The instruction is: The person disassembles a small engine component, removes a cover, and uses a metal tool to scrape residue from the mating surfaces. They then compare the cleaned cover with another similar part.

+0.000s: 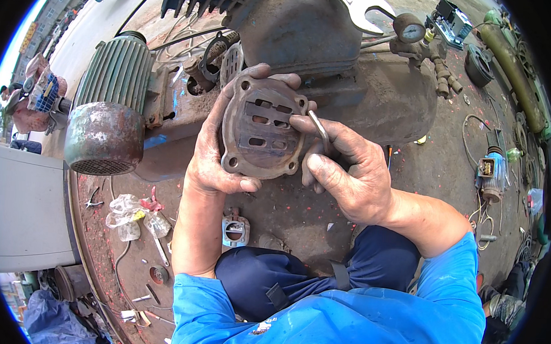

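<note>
My left hand (209, 159) is closed round a rusty, squarish metal valve plate (244, 117), lifted in front of me. Bolt holes sit at its corners, and short slots run in rows across the middle. In my right hand (364, 176) a thin bent metal rod (319, 129) is pinched, shaped like a hex key. The right index fingertip lies at the plate's right side, over or against its slotted face. Behind the plate stands a dusty compressor tank (385, 103), with a slotted plate (232, 62) and a gasket (214, 52) resting by its opening.
A green ribbed motor (113, 76) is mounted at the left. A large open-end wrench (362, 11) and a pressure gauge (409, 29) are at the far right of the tank. On the ground lie plastic bags (127, 213), a small metal casting (235, 230) and a smaller motor (493, 174).
</note>
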Available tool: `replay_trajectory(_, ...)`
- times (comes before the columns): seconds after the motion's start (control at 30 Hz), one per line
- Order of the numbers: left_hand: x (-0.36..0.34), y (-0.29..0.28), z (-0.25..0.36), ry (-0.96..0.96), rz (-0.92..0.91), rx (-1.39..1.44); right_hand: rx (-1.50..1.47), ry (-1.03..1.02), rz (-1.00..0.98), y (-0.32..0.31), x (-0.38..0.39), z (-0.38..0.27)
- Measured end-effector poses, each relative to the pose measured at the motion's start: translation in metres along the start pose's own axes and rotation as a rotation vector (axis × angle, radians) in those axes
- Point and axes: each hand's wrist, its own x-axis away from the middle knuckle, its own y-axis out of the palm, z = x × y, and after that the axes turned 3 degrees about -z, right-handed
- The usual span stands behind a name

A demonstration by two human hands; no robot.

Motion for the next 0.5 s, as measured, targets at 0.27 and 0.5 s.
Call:
replay_trajectory(0.27, -0.0007, 0.0019, 0.0007, -0.019, 0.01, 0.029, -0.002, -0.005, 0.004, 0.0008, 0.0002, -0.0025)
replay_trajectory(0.5, -0.001, 0.0015, -0.0012, -0.01, 0.003, 0.07, 0.027, -0.039, 0.013, 0.0001, 0.0006, -0.0027)
